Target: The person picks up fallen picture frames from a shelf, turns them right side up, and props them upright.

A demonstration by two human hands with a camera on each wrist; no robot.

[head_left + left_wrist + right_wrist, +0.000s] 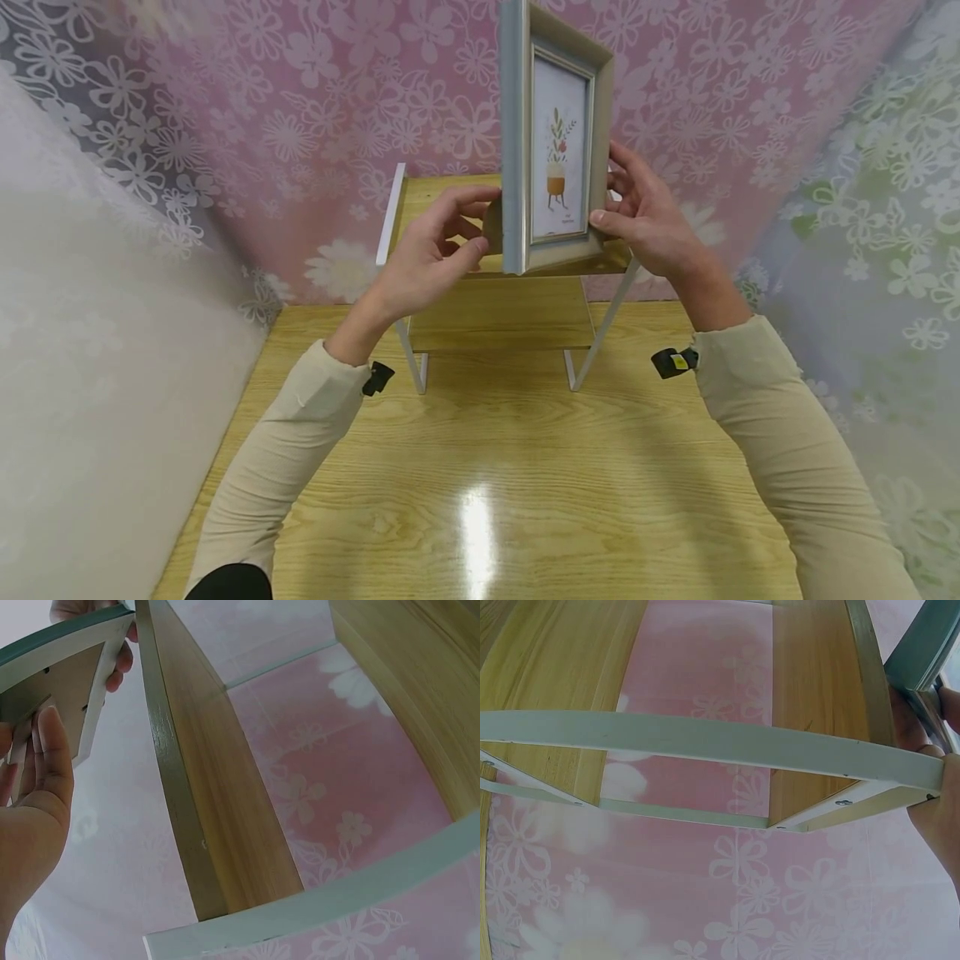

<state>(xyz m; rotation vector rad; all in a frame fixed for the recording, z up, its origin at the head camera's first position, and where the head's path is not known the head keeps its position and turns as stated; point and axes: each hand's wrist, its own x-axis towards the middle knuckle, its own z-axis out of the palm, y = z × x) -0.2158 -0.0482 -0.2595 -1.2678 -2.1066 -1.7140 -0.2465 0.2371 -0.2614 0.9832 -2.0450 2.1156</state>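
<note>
A picture frame point(606, 125) with a grey outer edge and a potted-plant print stands upright in both hands above a small two-tier table point(442, 185). My right hand point(648, 212) grips its right side, thumb on the front near the lower corner. Behind the frame, my left hand point(438, 246) pinches the easel stand point(492, 227), which sticks out from the back. The left wrist view shows the brown backing point(79, 679) and the left fingers point(54, 742) around the stand. In the right wrist view only a corner of the frame point(922, 652) shows beside the right hand point(943, 817).
White metal legs point(611, 321) hold the table's wooden top and lower shelf point(495, 312). Floral wallpaper point(300, 125) covers the wall behind it, and patterned panels point(885, 208) flank both sides. The floor point(480, 433) is glossy wood.
</note>
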